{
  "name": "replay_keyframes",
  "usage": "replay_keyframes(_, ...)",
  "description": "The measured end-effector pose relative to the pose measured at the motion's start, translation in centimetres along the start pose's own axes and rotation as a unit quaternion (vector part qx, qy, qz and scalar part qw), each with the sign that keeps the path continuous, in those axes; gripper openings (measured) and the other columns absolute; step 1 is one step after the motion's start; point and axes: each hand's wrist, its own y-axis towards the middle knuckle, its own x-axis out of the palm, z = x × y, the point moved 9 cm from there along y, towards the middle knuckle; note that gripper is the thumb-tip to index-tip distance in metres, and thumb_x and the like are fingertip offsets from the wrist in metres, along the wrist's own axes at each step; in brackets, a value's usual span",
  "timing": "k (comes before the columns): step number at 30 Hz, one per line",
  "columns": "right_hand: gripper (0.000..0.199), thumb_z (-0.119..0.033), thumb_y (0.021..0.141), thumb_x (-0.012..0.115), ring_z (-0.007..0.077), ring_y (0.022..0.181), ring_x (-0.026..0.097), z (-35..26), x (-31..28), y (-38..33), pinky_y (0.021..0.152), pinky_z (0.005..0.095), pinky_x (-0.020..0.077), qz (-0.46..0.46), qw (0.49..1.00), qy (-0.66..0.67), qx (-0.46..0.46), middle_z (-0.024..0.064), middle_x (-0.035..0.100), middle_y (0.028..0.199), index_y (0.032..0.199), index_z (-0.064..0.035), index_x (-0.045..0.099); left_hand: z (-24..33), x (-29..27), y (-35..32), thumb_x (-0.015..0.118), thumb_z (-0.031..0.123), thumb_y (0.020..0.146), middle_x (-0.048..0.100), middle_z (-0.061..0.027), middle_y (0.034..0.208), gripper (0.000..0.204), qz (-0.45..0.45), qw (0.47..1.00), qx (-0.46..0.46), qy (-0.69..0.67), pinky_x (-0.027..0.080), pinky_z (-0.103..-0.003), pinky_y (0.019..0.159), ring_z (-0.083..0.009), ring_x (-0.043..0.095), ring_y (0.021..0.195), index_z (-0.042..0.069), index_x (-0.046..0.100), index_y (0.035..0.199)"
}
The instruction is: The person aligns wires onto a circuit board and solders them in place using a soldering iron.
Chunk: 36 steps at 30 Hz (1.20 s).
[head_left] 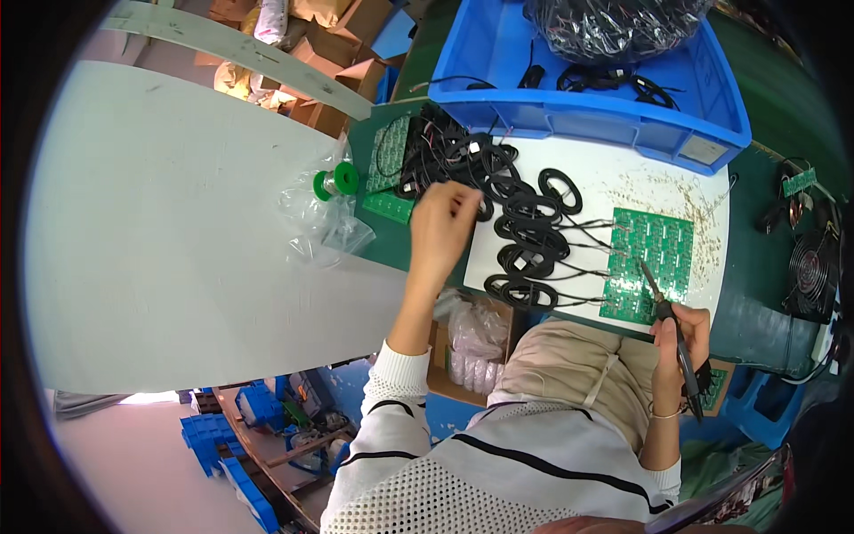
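My right hand (692, 327) grips a soldering iron (686, 365), its tip over a green circuit board panel (663, 240). Along the panel's left edge, several coiled black cables (531, 238) run their thin leads onto the board. My left hand (439, 222) is at the lower edge of a heap of black cables (445, 151), left of the coils. Its fingers are curled together; whatever is between them, if anything, is hidden. The panel and coils lie on a white sheet (587, 169).
A blue bin (569, 114) with bagged cables stands at the back. Left of the heap are green boards (384, 206), a solder spool (336, 182) and clear plastic bags (325, 236). A round black fan (811, 276) sits far right. Brownish specks litter the sheet's right side.
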Motion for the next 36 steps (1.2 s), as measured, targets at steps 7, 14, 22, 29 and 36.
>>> replay_keyframes(7, 0.018, -0.011, 0.096, 0.064, 0.0094, 0.072, 0.059, -0.2, 0.6, 0.0, 0.066, 0.0229, 0.0470, -0.016, 1.000, 0.012, 0.015, 0.0077, 0.061, 0.089, 0.108, 0.0001, 0.055, -3.0, 0.7, 4.6, 0.070, 0.029, 0.094, 0.071, -0.0089, 0.076, 0.030, 0.034, 0.994, -0.085, -0.053, 0.049, -0.027, 0.055, -0.0119, 0.064, 0.059, -0.001, 0.070, 0.087)
replay_keyframes(14, 0.018, -0.011, 0.097, 0.063, 0.0085, 0.072, 0.059, 0.1, 0.1, -0.2, 0.066, 0.0224, 0.0461, -0.005, 1.000, 0.016, -0.011, 0.0066, 0.061, 0.087, 0.108, -0.0002, 0.054, -1.9, 0.2, 3.2, 0.067, 0.014, 0.096, 0.062, -0.0016, 0.067, 0.019, 0.021, 0.990, -0.060, -0.122, 0.044, -0.025, 0.056, -0.0072, 0.056, 0.062, -0.001, 0.064, 0.085)
replay_keyframes(22, 0.016, -0.011, 0.098, 0.058, 0.0072, 0.063, 0.049, -0.9, 0.2, 0.3, 0.060, 0.0223, 0.0408, 0.013, 0.999, 0.002, -0.037, 0.0049, 0.057, 0.074, 0.107, 0.0005, 0.053, -2.2, -1.7, 4.1, 0.061, 0.014, 0.101, 0.066, -0.0060, 0.089, 0.015, 0.078, 0.931, -0.053, -0.352, 0.051, -0.027, 0.064, -0.0117, 0.063, 0.077, 0.000, 0.060, 0.098)
replay_keyframes(29, 0.015, -0.012, 0.098, 0.059, 0.0067, 0.063, 0.049, -0.7, 0.3, 0.5, 0.058, 0.0211, 0.0384, 0.014, 1.000, -0.013, -0.024, 0.0044, 0.059, 0.073, 0.107, -0.0012, 0.054, 0.8, -3.3, 5.0, 0.061, 0.008, 0.098, 0.062, -0.0061, 0.077, 0.008, 0.087, 0.994, 0.069, 0.022, 0.046, -0.027, 0.062, -0.0091, 0.057, 0.067, 0.001, 0.064, 0.099)
replay_keyframes(36, 0.013, -0.010, 0.099, 0.057, 0.0066, 0.063, 0.049, -0.7, 0.0, 0.4, 0.059, 0.0213, 0.0390, 0.004, 0.999, 0.010, -0.033, 0.0044, 0.059, 0.074, 0.108, -0.0012, 0.054, -0.2, -6.6, 5.7, 0.062, 0.013, 0.100, 0.059, 0.0016, 0.080, 0.013, 0.179, 0.957, 0.048, -0.222, 0.039, -0.022, 0.058, -0.0054, 0.049, 0.063, 0.001, 0.065, 0.100)
